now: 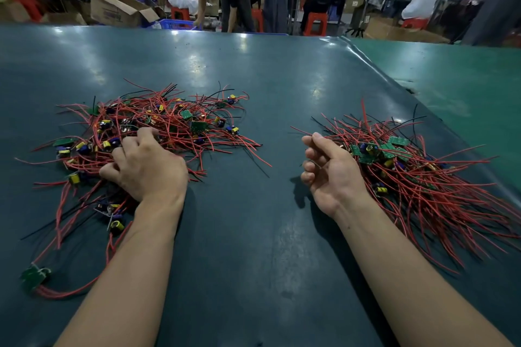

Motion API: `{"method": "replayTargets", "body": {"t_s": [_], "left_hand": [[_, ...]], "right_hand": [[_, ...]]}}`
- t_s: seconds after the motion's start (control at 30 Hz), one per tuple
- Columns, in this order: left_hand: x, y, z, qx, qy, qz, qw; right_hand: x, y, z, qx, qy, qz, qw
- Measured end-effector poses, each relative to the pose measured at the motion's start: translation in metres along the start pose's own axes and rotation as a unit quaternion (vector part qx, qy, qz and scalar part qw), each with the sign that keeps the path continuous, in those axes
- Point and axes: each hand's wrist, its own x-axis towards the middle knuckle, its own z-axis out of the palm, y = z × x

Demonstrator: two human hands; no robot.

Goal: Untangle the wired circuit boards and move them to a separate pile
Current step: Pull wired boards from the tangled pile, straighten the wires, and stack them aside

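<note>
While the left hand [146, 169] claws into the tangled pile [146, 127] — selecting a board — the right hand [327, 169] waits loosely curled, empty; next, tease one free.

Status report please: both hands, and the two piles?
Left hand digging into tangled pile, grip unclear. Right hand empty, beside sorted pile. Nothing in the way.

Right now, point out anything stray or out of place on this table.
One green circuit board lies alone near the table's front left edge, apart from the tangled pile under the left hand, its red wires trailing back toward it. The sorted pile looks tidy.
</note>
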Motion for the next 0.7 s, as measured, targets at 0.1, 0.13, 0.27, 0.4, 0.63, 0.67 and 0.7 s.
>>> {"method": "replayTargets", "body": {"t_s": [0.1,0.13,0.27,0.4,0.63,0.67,0.7], "left_hand": [[0.000,0.001,-0.002,-0.057,0.051,0.020,0.997],[0.000,0.003,-0.004,-0.093,0.078,0.043,0.992],[-0.010,0.016,-0.010,-0.223,0.143,0.206,0.942],[-0.016,0.018,-0.005,-0.195,0.096,0.232,0.948],[-0.022,0.021,-0.009,-0.263,0.171,0.317,0.895],[-0.028,0.026,-0.010,-0.308,0.173,0.365,0.861],[-0.036,0.031,-0.012,-0.345,0.157,0.405,0.832]], "right_hand": [[-0.001,0.000,0.000,0.000,-0.001,0.000,1.000],[-0.001,0.000,0.000,-0.002,0.000,0.000,1.000],[-0.001,0.000,0.000,-0.015,-0.003,-0.004,1.000],[-0.001,0.002,0.000,-0.037,-0.013,0.001,0.999],[-0.002,0.003,0.002,-0.075,-0.050,0.001,0.996],[-0.003,0.005,0.003,-0.095,-0.075,0.007,0.993],[-0.005,0.007,0.005,-0.116,-0.104,0.018,0.988]]}}
